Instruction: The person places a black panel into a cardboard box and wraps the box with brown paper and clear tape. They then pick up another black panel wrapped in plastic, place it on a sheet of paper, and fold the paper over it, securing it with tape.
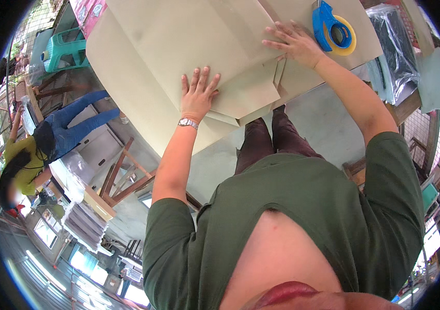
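Note:
A large beige cardboard piece (178, 39) with creases and flaps lies on a pale tabletop (362, 31). My left hand (197, 98) rests on the cardboard with its fingers spread, left of a flap (248, 98) near the front edge. To the right, my right hand (297, 45) presses down by the cardboard's slotted right edge, fingers stretched out and nothing held. Just beyond that hand lies a blue tape dispenser (323, 25) with a roll of yellowish tape (348, 39).
On the right, plastic-wrapped sheets (398, 49) lie beside the table. A green plastic stool (65, 50) stands at far left. Another person (47, 137) works at a side table on the left, near wooden legs (129, 178) and a stack of sheets (83, 225).

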Available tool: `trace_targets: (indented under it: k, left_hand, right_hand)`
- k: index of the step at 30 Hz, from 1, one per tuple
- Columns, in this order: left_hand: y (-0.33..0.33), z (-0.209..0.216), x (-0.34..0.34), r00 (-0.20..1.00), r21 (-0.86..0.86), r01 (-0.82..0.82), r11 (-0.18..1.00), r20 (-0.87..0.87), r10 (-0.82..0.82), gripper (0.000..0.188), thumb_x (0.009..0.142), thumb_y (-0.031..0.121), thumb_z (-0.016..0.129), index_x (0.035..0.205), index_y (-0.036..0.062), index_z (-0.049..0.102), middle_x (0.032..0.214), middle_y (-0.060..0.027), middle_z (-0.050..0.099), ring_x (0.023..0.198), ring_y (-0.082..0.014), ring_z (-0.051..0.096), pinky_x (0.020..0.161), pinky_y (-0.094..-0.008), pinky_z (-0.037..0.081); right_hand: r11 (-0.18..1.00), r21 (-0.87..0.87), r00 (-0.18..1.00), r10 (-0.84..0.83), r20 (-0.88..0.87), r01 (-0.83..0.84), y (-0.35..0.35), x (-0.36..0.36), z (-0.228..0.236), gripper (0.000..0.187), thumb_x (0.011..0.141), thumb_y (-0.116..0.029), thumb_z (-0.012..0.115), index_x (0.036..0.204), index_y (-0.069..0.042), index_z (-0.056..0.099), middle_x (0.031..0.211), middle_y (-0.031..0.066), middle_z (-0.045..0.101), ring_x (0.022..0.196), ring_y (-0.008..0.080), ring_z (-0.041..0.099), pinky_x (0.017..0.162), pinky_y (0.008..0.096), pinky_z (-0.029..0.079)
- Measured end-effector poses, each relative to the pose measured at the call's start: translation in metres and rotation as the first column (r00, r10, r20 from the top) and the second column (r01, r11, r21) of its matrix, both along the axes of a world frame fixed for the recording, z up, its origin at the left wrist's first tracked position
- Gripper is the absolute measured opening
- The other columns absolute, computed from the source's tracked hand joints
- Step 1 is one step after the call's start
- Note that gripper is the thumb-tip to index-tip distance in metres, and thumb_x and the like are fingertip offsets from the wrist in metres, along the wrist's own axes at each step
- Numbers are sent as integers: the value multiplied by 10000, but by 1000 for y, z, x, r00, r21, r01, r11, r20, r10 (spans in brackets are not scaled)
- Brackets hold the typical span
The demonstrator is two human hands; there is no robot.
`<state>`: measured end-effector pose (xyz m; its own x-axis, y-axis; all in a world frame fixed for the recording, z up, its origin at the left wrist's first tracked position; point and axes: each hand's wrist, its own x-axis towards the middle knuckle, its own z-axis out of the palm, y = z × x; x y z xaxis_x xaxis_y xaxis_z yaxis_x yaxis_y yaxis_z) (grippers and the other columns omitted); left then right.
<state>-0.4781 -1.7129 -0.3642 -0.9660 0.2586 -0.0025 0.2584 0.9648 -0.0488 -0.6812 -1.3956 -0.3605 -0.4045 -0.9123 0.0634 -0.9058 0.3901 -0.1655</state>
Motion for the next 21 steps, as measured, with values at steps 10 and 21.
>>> trace_targets:
  k: [10,21]
  left_hand:
    - [16,8,-5,988,22,-148,989,48,146,663,776,280,630,1379,348,363,1498,22,259,1389,-208,215,1124,-526,121]
    - [-52,26,-18,826,805,-526,274,560,-62,375,802,299,643,1164,202,623,1313,-79,510,1272,-234,411,1134,-405,162]
  right_hand:
    - [268,115,-1,-393,919,956,-14,174,-22,511,855,-279,636,1248,-13,445,1120,155,549,941,238,564,828,357,461]
    - [457,491,-651,314,691,742,-139,104,82,183,925,-194,540,809,-53,534,698,20,520,558,117,457,532,251,391]
